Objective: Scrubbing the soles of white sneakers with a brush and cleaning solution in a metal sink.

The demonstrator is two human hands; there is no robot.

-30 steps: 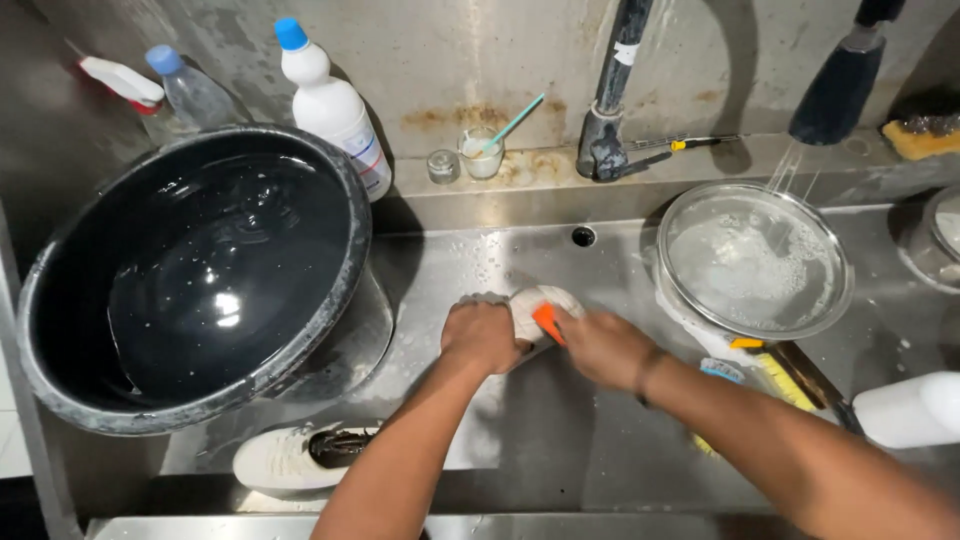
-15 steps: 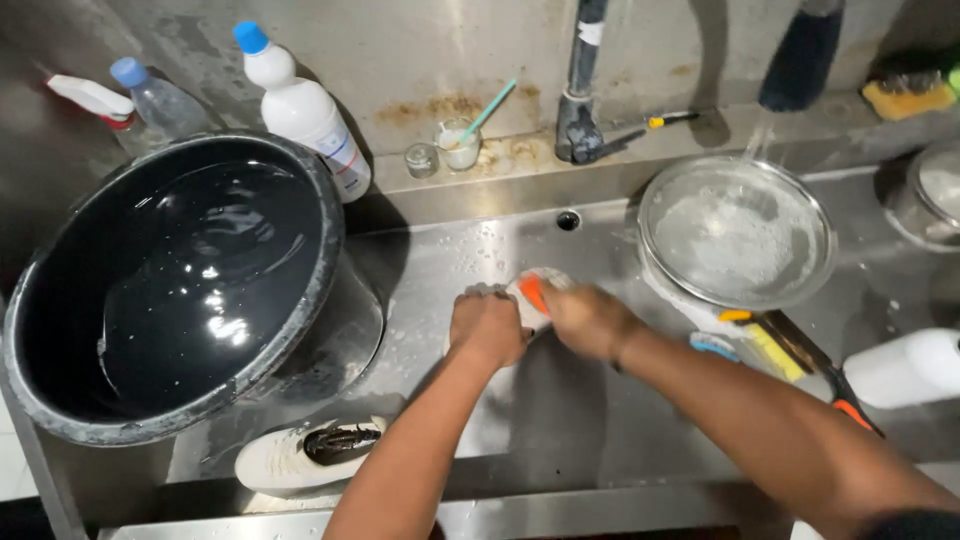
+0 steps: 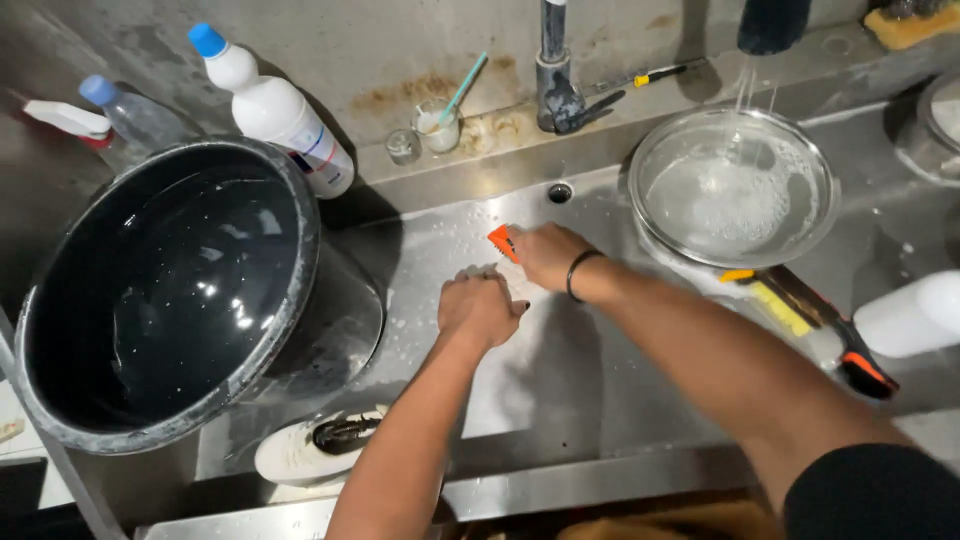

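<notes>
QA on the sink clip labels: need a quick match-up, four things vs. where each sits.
Things:
1 black tub
2 white shoe
3 clear bowl
4 white bottle with blue cap

Places:
a under the running water, right side of the sink
b near edge of the sink, in front of the tub
c left side of the sink, tilted
d ledge behind the tub

Pairs: 1-c, 2-b, 3-a, 4-d

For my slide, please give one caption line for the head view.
Two bare hands, left hand and right hand gripping an orange brush, scrub in a steel sink.
</notes>
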